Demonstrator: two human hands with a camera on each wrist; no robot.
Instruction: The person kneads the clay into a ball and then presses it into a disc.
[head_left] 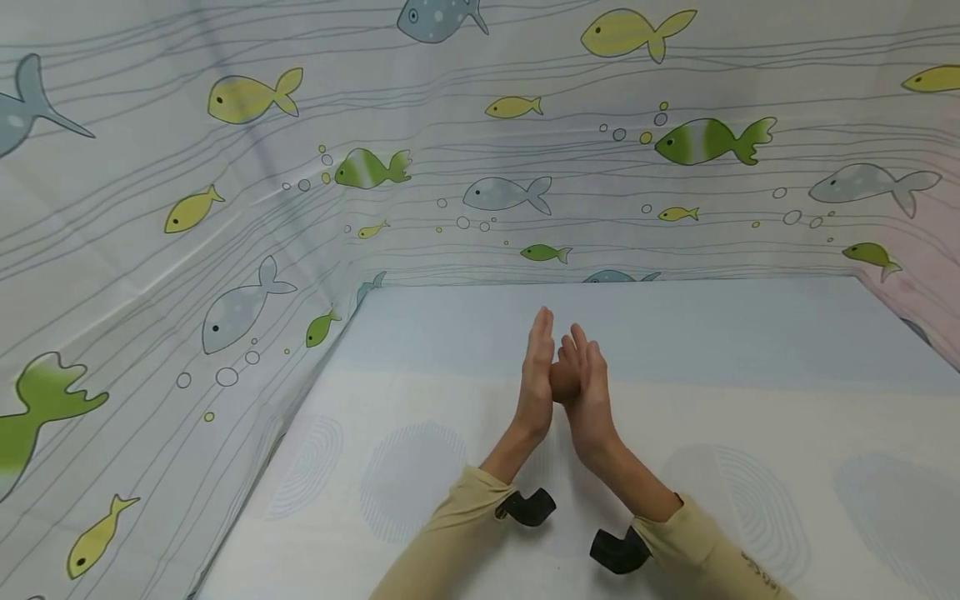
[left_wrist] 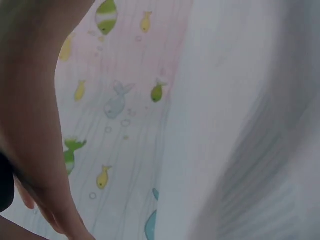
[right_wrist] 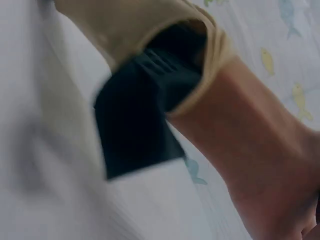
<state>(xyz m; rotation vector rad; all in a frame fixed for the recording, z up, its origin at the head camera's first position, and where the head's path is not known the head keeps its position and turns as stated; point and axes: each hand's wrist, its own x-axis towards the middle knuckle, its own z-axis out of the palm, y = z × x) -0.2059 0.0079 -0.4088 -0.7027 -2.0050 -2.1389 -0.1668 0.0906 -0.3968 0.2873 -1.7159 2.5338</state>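
Note:
A small round brown ball [head_left: 565, 382] sits between the two palms, over the table in the head view. My left hand [head_left: 535, 383] is upright with fingers straight, its palm pressed to the ball's left side. From the right, my right hand [head_left: 590, 404] touches the ball with its palm, fingers extended upward. Part of the ball is hidden by the hands. In the left wrist view a bare forearm [left_wrist: 32, 120] fills the left side. The right wrist view has a wrist [right_wrist: 250, 135] coming out of a tan sleeve; the ball is not visible in either wrist view.
The white table [head_left: 315, 500] carries pale circle patterns. Behind it and on the left hangs a fish-print sheet [head_left: 420, 242]. Black curved camera mounts [head_left: 531, 507] stick out from both sleeve cuffs, close to each other above the table.

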